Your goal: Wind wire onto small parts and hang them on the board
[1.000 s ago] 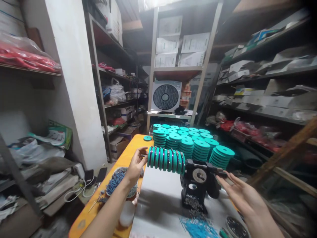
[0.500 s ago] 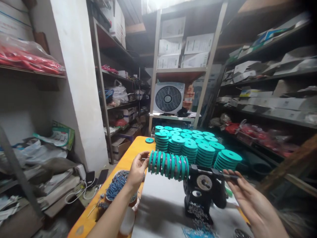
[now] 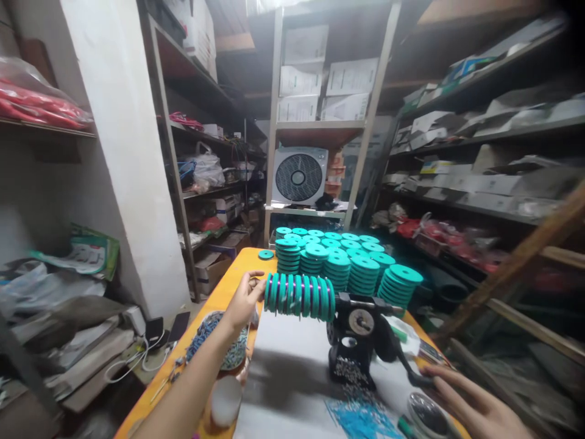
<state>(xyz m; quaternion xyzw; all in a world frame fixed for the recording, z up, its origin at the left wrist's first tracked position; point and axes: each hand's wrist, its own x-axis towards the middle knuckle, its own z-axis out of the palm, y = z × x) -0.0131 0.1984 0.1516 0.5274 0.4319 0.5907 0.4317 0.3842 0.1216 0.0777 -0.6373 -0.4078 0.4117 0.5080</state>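
A row of teal spools [image 3: 299,296] sits on the horizontal shaft of a small black hand-crank winder [image 3: 359,341]. My left hand [image 3: 242,300] pinches the left end of that shaft, fingertips against the first spool. My right hand [image 3: 475,407] is low at the right, its fingertips on the black crank handle [image 3: 418,379], which hangs down to the right of the winder. Behind the winder stand several stacks of teal spools [image 3: 347,262], and a lone teal disc [image 3: 265,254] lies to their left.
The winder stands on a white sheet [image 3: 292,378] over an orange table [image 3: 223,292]. A bowl of blue pieces [image 3: 219,344], a white cup [image 3: 223,402], loose blue pieces [image 3: 365,417] and a round tin [image 3: 425,414] lie near. Cluttered shelves line both sides; a fan [image 3: 298,177] stands behind.
The crank handle has swung from the top down to the lower right, and my right hand went down with it. My left hand stayed at the shaft's end. The view shifted slightly.
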